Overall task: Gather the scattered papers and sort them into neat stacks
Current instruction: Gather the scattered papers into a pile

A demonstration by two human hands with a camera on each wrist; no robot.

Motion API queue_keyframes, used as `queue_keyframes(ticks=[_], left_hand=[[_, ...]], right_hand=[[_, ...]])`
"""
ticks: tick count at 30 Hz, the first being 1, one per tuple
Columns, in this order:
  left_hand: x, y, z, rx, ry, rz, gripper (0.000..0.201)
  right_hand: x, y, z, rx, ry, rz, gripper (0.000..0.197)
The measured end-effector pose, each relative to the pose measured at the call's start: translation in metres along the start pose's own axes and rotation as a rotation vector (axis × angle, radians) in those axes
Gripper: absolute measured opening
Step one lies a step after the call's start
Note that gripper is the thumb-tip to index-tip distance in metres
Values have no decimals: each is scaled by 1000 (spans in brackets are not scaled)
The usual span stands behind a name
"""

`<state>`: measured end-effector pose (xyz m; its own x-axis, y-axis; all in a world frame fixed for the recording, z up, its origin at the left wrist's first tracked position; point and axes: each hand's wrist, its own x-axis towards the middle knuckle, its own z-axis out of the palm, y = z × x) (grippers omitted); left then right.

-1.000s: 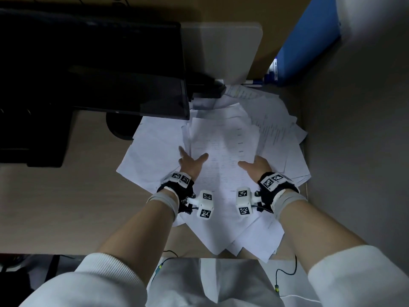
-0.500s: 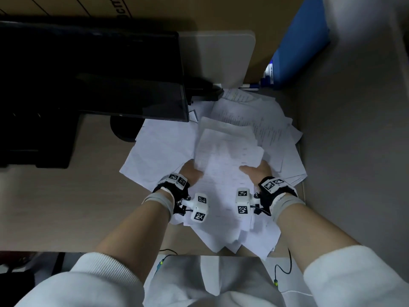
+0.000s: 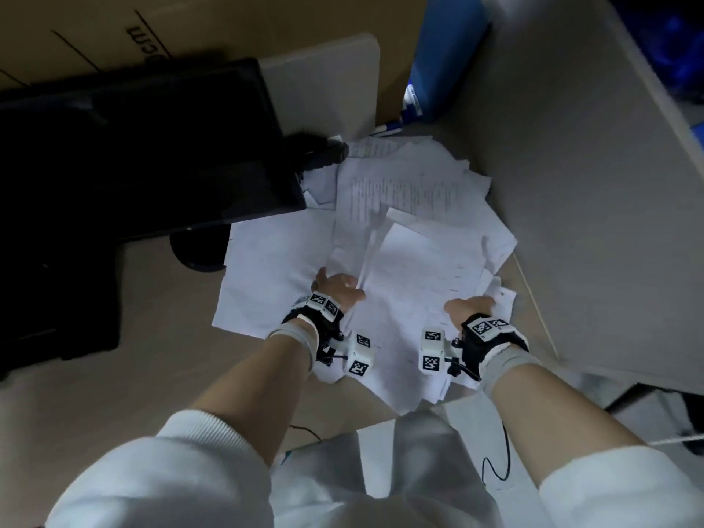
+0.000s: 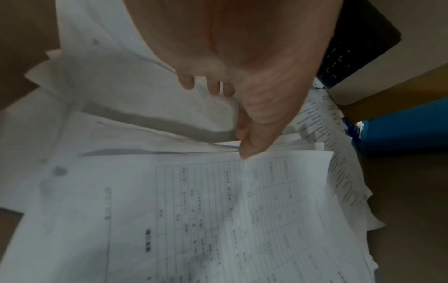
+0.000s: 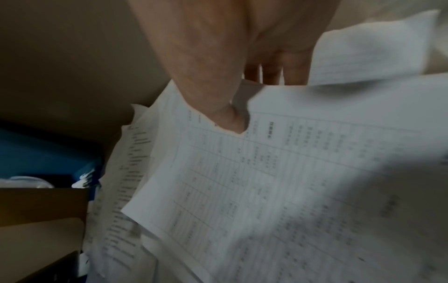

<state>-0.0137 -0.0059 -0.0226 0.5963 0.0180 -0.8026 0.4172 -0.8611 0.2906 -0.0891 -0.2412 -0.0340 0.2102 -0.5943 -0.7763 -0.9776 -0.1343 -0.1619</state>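
Centrally, both hands clasp a bundle of papers (image 3: 411, 283) drawn from the loose spread on the desk (image 3: 114, 394). Left hand (image 3: 337, 289) pinches its left edge, thumb on top; right hand (image 3: 470, 308) grips the right edge likewise. Opposed holds likely square the sheets; other papers remain scattered beneath, beside the monitor (image 3: 144, 146).

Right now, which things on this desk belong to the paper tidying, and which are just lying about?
Part of the job:
scattered white printed papers
gathered bundle of sheets
left hand and right hand, both gripping that bundle

Just lying about:
black flat monitor
blue box
brown cardboard box
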Motion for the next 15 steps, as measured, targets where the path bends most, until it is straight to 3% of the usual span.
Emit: queue_keyframes(ticks=[4,6,9,11,15], left_hand=[[1,-10,-3,-87,9,29,70],[1,-16,-4,-114,20,37,66],[-1,-28,-4,-78,122,8,52],[-6,-37,-5,-19,140,-2,50],[-28,-52,-10,223,55,-34,63]], right_hand=[[-14,25,20,-5,-54,58,94],[-19,29,26,66,-47,15,80],[-22,33,27,99,53,-119,40],[-28,33,21,140,146,-208,45],[-35,23,14,120,191,-320,61]])
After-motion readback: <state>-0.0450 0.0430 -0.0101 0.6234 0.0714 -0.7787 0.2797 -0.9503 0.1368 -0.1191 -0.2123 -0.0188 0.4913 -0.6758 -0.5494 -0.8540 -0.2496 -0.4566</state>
